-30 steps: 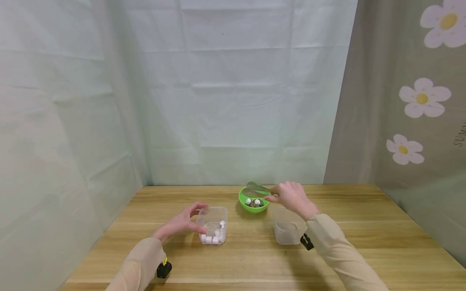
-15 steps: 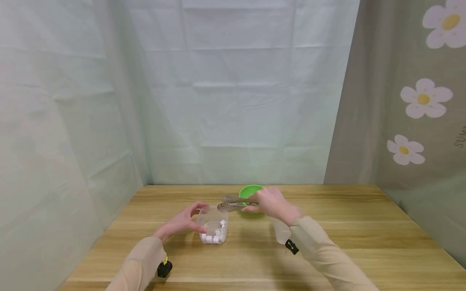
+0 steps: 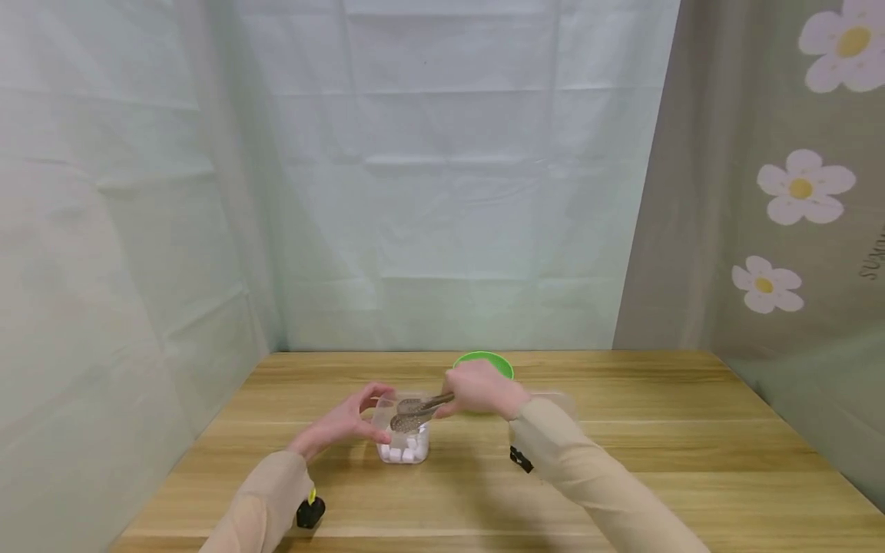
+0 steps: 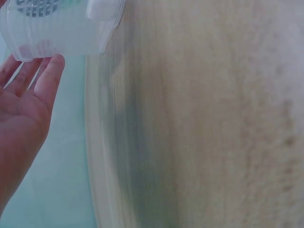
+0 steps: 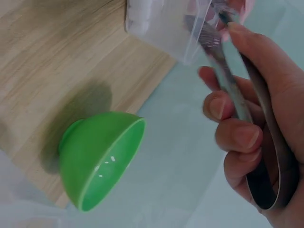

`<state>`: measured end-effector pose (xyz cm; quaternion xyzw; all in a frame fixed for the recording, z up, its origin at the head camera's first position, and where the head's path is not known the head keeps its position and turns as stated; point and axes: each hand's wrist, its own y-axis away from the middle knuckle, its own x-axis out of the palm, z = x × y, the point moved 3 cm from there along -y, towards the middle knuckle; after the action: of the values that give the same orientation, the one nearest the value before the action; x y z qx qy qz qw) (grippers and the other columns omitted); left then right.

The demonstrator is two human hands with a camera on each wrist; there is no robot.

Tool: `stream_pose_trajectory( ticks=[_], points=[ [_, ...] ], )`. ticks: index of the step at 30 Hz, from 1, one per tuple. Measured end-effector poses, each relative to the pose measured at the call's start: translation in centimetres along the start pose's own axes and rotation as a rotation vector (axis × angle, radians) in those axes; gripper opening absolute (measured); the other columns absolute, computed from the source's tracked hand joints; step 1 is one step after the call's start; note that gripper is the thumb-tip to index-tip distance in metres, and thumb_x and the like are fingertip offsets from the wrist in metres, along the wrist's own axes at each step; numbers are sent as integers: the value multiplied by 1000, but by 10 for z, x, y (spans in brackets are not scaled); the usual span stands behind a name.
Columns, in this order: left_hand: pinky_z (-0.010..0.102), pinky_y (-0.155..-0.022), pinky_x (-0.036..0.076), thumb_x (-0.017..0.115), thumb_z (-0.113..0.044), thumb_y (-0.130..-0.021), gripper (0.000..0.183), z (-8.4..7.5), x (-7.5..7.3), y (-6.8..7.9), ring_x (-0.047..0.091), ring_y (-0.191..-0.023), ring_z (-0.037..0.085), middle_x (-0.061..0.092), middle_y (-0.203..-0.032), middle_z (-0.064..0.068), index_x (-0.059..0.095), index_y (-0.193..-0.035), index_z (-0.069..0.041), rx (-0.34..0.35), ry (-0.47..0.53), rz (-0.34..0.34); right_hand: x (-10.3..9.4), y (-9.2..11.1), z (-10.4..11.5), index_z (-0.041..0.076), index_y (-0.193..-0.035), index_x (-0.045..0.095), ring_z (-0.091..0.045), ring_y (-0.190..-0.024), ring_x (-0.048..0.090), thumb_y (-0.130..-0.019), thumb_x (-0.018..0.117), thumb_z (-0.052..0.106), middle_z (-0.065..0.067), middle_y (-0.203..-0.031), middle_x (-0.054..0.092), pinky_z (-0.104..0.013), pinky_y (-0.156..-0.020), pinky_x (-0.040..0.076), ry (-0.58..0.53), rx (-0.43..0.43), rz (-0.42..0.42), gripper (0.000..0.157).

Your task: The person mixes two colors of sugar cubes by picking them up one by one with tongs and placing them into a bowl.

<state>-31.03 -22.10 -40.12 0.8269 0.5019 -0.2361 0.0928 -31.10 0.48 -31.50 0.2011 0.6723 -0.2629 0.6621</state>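
Note:
My left hand point(image 3: 346, 421) holds the left side of a clear plastic container point(image 4: 71, 40), thumb at the near side and fingers at the far side. Several white cubes point(image 3: 396, 455) lie in its bottom. Metal tongs point(image 3: 412, 415) are in my right hand point(image 3: 480, 388), whose fingers wrap round the two arms. The tongs' perforated tips hang over the container, apart from each other; in the right wrist view they reach to its opening, with nothing visible between them. Behind the right hand stands a green bowl point(image 5: 95, 156), its contents hidden in the head view.
A second clear container point(image 3: 556, 398) stands at the right, mostly hidden behind the right forearm. The wooden table point(image 3: 691, 445) ends at a pale curtain point(image 3: 442, 230) at the back. Black wrist devices hang below both sleeves.
My right hand has carried the tongs leftward from over the green bowl to the container with the white cubes. The left hand keeps its place on the container.

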Motion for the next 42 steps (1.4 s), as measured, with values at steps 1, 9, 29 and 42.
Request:
stream_pose_trajectory(
  ticks=[1,9,29,42],
  points=[
    [55,-94,25,77,-15,-70,76,0,0,0,30,-121,36,41,-130,14,35,-132,-2,0,-1,0,-1,-2,2,19,-64,67,-4,-48,38,-76,68,44,14,-52,46,-19,-45,35,11,2,10,28],
    [51,-92,30,77,-15,-71,74,0,-2,1,32,-120,35,41,-129,14,36,-132,-4,7,5,1,-1,-9,12,22,-60,63,-4,-49,34,-73,70,46,13,-53,44,-20,-45,34,82,25,41,29],
    [53,-91,30,78,-20,-70,79,-1,-2,-2,31,-120,34,39,-130,14,34,-132,-1,0,4,17,7,-21,25,25,-52,57,-5,-47,29,-70,69,53,13,-48,38,-22,-41,27,182,4,44,36],
    [51,-91,31,78,-20,-70,78,0,-1,-1,32,-120,34,40,-129,13,34,-132,-1,4,9,19,9,-28,35,20,-51,53,-5,-47,32,-71,72,45,13,-50,40,-22,-44,31,205,-6,92,37]
  ],
)
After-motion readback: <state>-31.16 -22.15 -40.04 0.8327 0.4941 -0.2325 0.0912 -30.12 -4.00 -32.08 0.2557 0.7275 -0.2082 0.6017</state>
